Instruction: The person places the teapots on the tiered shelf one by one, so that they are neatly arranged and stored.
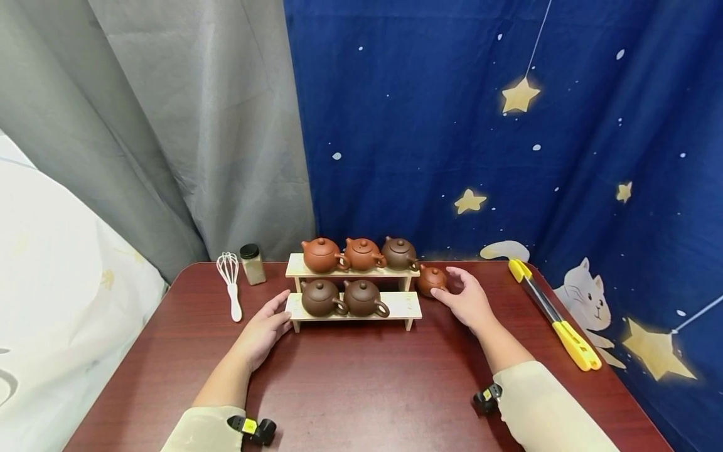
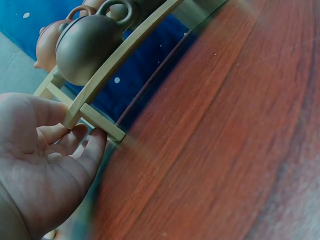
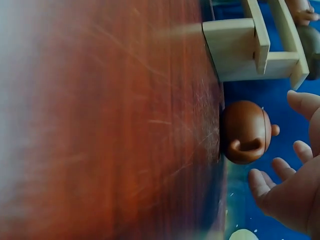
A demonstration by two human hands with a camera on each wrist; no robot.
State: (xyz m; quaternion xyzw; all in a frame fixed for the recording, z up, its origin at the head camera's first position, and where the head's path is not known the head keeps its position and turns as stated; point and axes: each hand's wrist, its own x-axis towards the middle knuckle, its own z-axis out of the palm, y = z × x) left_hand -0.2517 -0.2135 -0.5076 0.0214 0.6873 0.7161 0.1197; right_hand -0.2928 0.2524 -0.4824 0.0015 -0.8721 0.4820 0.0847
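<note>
A two-tier wooden stand point(image 1: 402, 305) stands at the back middle of the table. Its upper tier carries two reddish-brown teapots point(image 1: 322, 256) and a dark brown teapot point(image 1: 399, 254); two more dark brown teapots point(image 1: 320, 299) sit on the lower tier. My left hand point(image 2: 45, 155) holds the stand's left end, thumb at the shelf board and fingers by the leg. Another reddish-brown teapot point(image 3: 246, 131) rests on the table, right of the stand. Beside it is my right hand point(image 1: 467, 301), fingers spread and apart from the pot in the right wrist view.
A white whisk point(image 1: 230, 282) and a black-lidded jar point(image 1: 253, 265) are at the back left of the table. Yellow-and-black tongs point(image 1: 553, 314) lie along the right edge. Grey and blue curtains point(image 1: 395, 125) hang behind the table.
</note>
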